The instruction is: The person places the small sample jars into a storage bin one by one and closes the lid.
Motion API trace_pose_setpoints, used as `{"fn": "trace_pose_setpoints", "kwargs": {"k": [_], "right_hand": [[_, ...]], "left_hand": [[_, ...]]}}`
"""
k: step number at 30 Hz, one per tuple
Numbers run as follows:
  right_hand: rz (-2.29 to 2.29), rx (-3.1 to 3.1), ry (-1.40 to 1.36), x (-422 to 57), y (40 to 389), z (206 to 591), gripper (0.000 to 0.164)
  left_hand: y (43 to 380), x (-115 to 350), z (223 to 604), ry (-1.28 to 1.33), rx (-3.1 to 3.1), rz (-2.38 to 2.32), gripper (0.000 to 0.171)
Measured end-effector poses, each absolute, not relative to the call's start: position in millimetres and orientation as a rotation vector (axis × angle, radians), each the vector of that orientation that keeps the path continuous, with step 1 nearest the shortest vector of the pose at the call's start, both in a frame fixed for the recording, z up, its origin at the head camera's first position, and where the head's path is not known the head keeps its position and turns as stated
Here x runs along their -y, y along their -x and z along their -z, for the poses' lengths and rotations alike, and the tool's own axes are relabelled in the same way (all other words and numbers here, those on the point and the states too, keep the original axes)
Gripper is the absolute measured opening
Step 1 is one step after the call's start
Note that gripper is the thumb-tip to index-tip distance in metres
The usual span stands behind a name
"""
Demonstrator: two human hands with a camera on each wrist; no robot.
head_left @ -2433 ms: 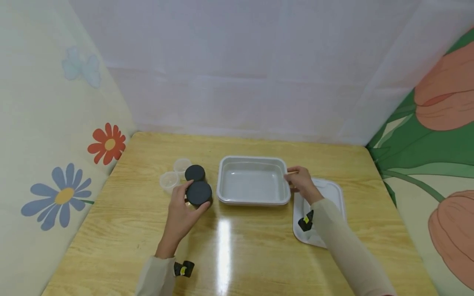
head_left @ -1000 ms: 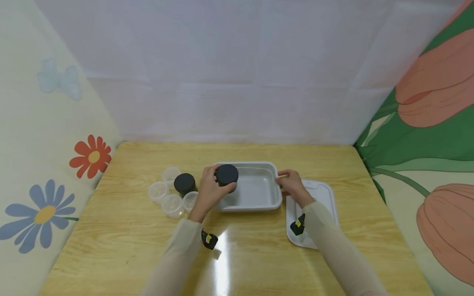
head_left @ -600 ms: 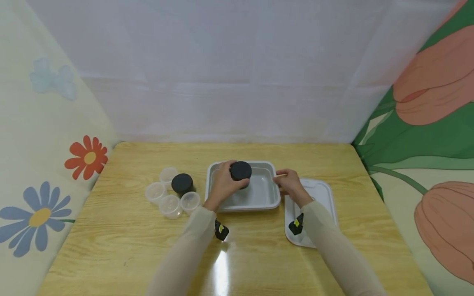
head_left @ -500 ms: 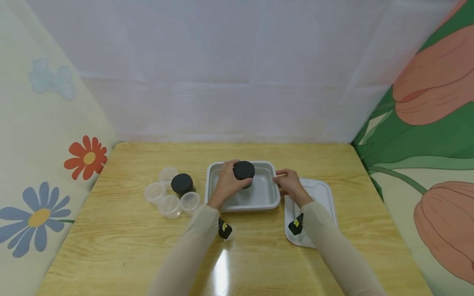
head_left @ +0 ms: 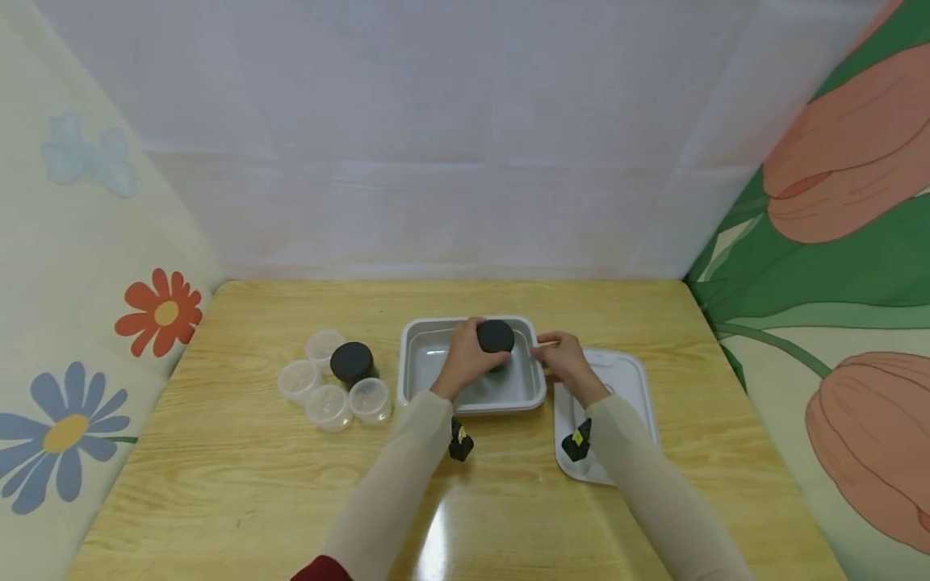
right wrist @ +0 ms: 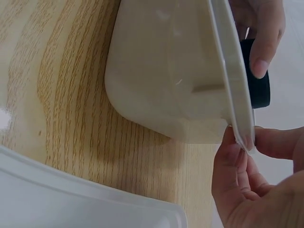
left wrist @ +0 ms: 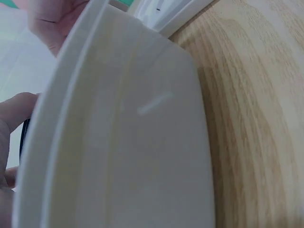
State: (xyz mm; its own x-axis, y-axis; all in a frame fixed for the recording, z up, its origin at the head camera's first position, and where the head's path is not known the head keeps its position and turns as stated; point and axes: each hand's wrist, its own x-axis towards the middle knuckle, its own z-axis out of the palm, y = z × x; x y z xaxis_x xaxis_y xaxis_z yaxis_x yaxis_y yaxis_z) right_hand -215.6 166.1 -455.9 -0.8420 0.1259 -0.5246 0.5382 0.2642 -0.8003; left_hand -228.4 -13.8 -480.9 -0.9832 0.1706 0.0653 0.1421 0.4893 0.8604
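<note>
A black-lidded round jar (head_left: 496, 335) is in my left hand (head_left: 465, 359), thumb and fingers curled around its side. It sits over the right part of a pale rectangular plastic box (head_left: 424, 367); in the right wrist view its black top (right wrist: 260, 90) stands above the rim. My right hand (head_left: 570, 363) pinches the box's right rim between thumb and fingers, seen close up in the right wrist view. The left wrist view is mostly filled by the box's outer wall (left wrist: 147, 128), which hides most of the jar.
Left of the box stand a second black-lidded jar (head_left: 352, 361) and several small clear plastic cups (head_left: 329, 407). A white rectangular lid (head_left: 619, 371) lies on the wooden table (head_left: 240, 476) to the right, partly under my right forearm. A white cloth (head_left: 450, 218) hangs behind the table.
My left hand has lifted the jar from among the clear cups and carried it rightward over the box. My right hand has kept hold of the box's rim.
</note>
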Motion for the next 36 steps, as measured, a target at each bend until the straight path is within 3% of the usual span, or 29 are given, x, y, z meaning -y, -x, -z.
{"fn": "trace_pose_setpoints", "kwargs": {"k": [36], "right_hand": [[1.61,-2.213,-0.525,-165,212,455,0.045]], "left_hand": [[229,0,501,-0.37,-2.663,-1.46,0.071]]}}
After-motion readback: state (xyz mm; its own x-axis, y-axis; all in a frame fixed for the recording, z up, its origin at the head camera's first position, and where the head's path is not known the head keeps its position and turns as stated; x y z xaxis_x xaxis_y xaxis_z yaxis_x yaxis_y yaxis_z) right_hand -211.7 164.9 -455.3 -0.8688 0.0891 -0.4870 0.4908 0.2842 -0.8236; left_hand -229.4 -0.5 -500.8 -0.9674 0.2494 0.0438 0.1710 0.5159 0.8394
